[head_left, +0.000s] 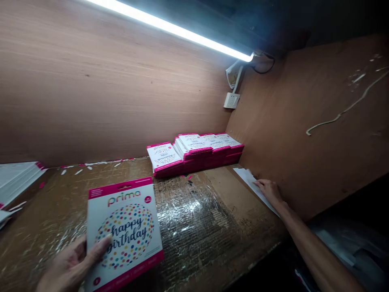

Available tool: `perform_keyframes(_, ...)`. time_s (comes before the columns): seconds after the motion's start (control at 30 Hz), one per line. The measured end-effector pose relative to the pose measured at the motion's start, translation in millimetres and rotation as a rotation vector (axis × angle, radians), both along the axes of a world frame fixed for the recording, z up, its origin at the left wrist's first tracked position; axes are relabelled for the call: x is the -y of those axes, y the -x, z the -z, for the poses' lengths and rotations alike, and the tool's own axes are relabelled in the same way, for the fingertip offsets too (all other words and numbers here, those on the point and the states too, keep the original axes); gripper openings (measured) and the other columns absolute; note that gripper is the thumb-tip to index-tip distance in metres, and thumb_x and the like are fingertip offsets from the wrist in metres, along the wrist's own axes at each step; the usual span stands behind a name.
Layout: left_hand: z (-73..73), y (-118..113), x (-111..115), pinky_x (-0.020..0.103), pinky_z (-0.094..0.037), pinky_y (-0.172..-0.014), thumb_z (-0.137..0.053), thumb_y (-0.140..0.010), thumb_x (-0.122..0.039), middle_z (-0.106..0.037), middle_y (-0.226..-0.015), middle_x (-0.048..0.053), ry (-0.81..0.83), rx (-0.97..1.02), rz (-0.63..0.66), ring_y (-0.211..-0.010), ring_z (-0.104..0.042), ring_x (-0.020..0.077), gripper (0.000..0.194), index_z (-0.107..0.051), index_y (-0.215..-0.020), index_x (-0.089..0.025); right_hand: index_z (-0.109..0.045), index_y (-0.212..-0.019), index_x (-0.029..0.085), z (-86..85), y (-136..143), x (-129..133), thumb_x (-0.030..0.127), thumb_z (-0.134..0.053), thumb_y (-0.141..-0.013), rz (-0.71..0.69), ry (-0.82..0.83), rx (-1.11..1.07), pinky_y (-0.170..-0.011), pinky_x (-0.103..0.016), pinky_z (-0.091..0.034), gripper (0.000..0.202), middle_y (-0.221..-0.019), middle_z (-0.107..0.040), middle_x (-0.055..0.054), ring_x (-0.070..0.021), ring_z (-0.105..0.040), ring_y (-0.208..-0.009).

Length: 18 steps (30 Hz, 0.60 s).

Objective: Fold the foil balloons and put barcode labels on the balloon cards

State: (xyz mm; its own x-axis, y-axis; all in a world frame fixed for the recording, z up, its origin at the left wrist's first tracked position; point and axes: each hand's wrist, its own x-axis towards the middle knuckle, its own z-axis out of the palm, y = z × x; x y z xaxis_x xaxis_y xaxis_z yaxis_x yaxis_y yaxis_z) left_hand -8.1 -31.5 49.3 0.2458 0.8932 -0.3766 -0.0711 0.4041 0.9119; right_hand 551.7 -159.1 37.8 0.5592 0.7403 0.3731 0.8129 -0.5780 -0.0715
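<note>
My left hand (75, 259) grips a white and pink "prima happy birthday" packet (130, 231) by its left side, thumb on the printed front. The packet is held above the table, its front turned to the camera. At the far right, the fingers of my right hand (269, 190) are bent together at the edge of a white sheet (251, 182) lying beside the right wall; what lies between the fingertips is too small to make out. Stacks of similar packets (197, 152) stand at the back, near the corner.
The table (188, 227) is covered with taped brown cardboard. More white packets (20, 178) are piled at the left edge, with paper scraps nearby. Wooden panels enclose the back and right. A light tube (182, 30) and a white switch box (231, 100) are above.
</note>
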Motion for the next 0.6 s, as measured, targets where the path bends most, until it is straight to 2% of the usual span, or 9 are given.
perform_keyframes(0.03, -4.9, -2.9, 2.2, 0.037, -0.062, -0.048, -0.086, -0.059, -0.037, -0.080, -0.080, 0.005, 0.001, -0.003, 0.059, -0.061, -0.074, 0.0318, 0.051, -0.064, -0.102, -0.020, -0.073, -0.091, 0.013, -6.5, 19.5, -4.8, 0.030, -0.050, -0.092, -0.036, -0.065, 0.007, -0.075, -0.029, -0.051, 0.028, -0.096, -0.073, -0.013, -0.0231, -0.068, -0.087)
perform_keyframes(0.1, -13.8, -9.5, 5.3, 0.036, -0.062, -0.052, -0.083, -0.064, -0.040, -0.079, -0.088, 0.011, -0.016, 0.003, 0.173, -0.068, -0.074, 0.0327, 0.052, -0.064, -0.105, -0.015, -0.070, -0.106, 0.016, -19.4, 77.0, -17.7, 0.036, -0.047, -0.093, -0.189, -0.195, -0.057, -0.079, -0.029, -0.050, 0.032, -0.110, -0.070, -0.012, -0.0231, -0.065, -0.097)
perform_keyframes(0.13, -16.9, -12.9, 6.0, 0.036, -0.062, -0.056, -0.082, -0.066, -0.040, -0.078, -0.092, 0.013, -0.031, 0.014, 0.207, -0.071, -0.074, 0.0322, 0.052, -0.063, -0.106, -0.013, -0.069, -0.107, 0.017, -26.2, 112.7, -24.2, 0.040, -0.052, -0.091, -0.370, -0.312, -0.206, -0.077, -0.028, -0.051, 0.033, -0.108, -0.070, -0.012, -0.0227, -0.066, -0.094)
perform_keyframes(0.17, -18.8, -16.1, 6.5, 0.036, -0.062, -0.058, -0.082, -0.066, -0.040, -0.078, -0.093, 0.014, -0.037, 0.030, 0.234, -0.071, -0.074, 0.0319, 0.053, -0.063, -0.107, -0.012, -0.068, -0.109, 0.019, -33.4, 150.5, -30.2, 0.043, -0.056, -0.089, -0.552, -0.349, -0.419, -0.074, -0.027, -0.051, 0.033, -0.106, -0.070, -0.010, -0.0213, -0.066, -0.090)
perform_keyframes(0.2, -19.7, -18.7, 6.8, 0.037, -0.062, -0.061, -0.081, -0.068, -0.041, -0.078, -0.094, 0.015, -0.042, 0.055, 0.255, -0.074, -0.074, 0.0321, 0.054, -0.063, -0.108, -0.011, -0.068, -0.106, 0.019, -40.4, 188.1, -35.6, 0.044, -0.056, -0.089, -0.695, -0.333, -0.618, -0.069, -0.026, -0.051, 0.032, -0.100, -0.070, -0.008, -0.0194, -0.066, -0.083)
perform_keyframes(0.27, -19.4, -21.0, 8.1, 0.039, -0.061, -0.064, -0.080, -0.069, -0.041, -0.077, -0.096, 0.016, -0.046, 0.103, 0.279, -0.077, -0.074, 0.0329, 0.054, -0.062, -0.110, -0.010, -0.068, -0.098, 0.018, -51.9, 254.2, -45.7, 0.044, -0.054, -0.091, -0.922, -0.131, -0.904, -0.059, -0.023, -0.048, 0.031, -0.085, -0.068, -0.004, -0.0146, -0.061, -0.069)
perform_keyframes(0.33, -18.4, -19.1, 10.4, 0.039, -0.060, -0.065, -0.079, -0.071, -0.040, -0.076, -0.098, 0.017, -0.043, 0.144, 0.286, -0.081, -0.073, 0.0333, 0.053, -0.063, -0.111, -0.009, -0.066, -0.085, 0.016, -56.7, 299.7, -57.1, 0.043, -0.051, -0.093, -0.997, 0.033, -0.993, -0.052, -0.020, -0.041, 0.033, -0.072, -0.063, -0.001, -0.0113, -0.054, -0.061)
perform_keyframes(0.43, -17.7, -10.3, 13.8, 0.038, -0.059, -0.069, -0.076, -0.074, -0.037, -0.076, -0.099, 0.017, -0.056, 0.198, 0.288, -0.084, -0.073, 0.0315, 0.047, -0.065, -0.111, -0.010, -0.063, -0.071, 0.014, -52.4, 329.2, -75.4, 0.040, -0.052, -0.090, -0.978, 0.091, -0.903, -0.052, -0.021, -0.035, 0.034, -0.063, -0.056, 0.001, -0.0102, -0.048, -0.058)
perform_keyframes(0.6, -15.1, 4.3, 15.0, 0.040, -0.058, -0.073, -0.070, -0.081, -0.033, -0.076, -0.101, 0.016, -0.093, 0.221, 0.301, -0.081, -0.073, 0.0293, 0.040, -0.064, -0.115, -0.011, -0.064, -0.066, 0.015, -46.0, 338.3, -92.7, 0.037, -0.055, -0.087, -1.030, 0.121, -0.852, -0.049, -0.022, -0.032, 0.032, -0.059, -0.057, 0.001, -0.0099, -0.047, -0.054)
